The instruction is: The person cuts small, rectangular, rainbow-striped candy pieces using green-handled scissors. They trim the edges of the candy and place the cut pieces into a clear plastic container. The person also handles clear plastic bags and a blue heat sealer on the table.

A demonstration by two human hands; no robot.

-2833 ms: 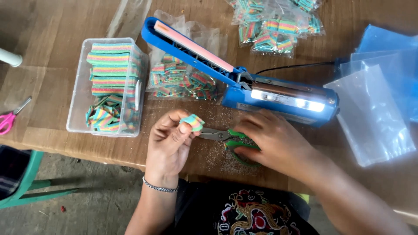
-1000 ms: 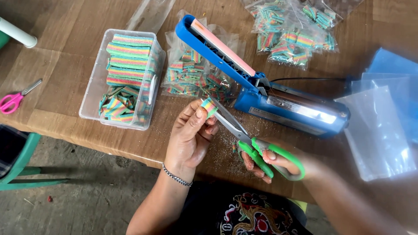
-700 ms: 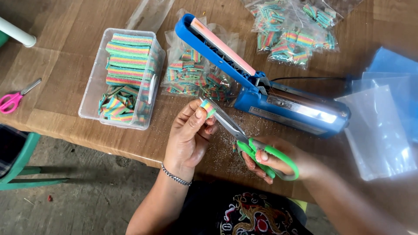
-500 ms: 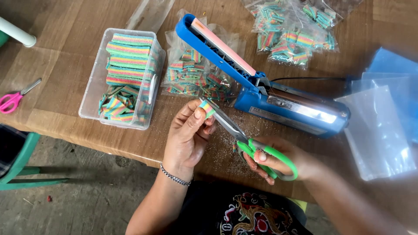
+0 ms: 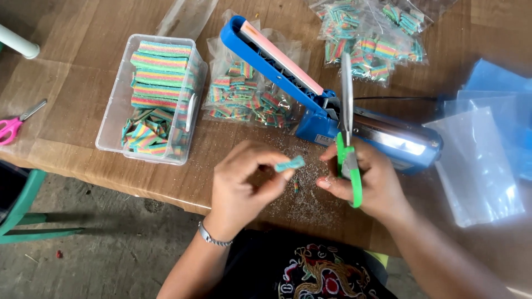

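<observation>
Left hand (image 5: 241,185) pinches a small striped candy piece (image 5: 290,164) btwn thumb & fingertips just above the table (image 5: 83,119), while right hand (image 5: 368,182) is closed round green scissors (image 5: 348,138), blades together, pointing up, just beside the candy.

Table (image 5: 83,160) lying across the upper frame, its near edge running along the lower left. Open tub (image 5: 113,119) sitting at upper left, stacked candy strips (image 5: 158,75) lying in it. Small scissors (image 5: 16,124) lying at the far left edge. Bag sealer (image 5: 327,102) standing at upper centre, filled candy bags (image 5: 249,99) lying beneath its raised arm, more filled bags (image 5: 371,39) lying behind it at the top. Empty bags (image 5: 476,166) lying at right. Left hand (image 5: 244,185) and right hand (image 5: 371,182) hovering at lower centre, candy piece (image 5: 290,163) sitting between them, scissors (image 5: 347,127) pointing up-frame. Chair (image 5: 22,205) standing at lower left, under the table edge.
</observation>
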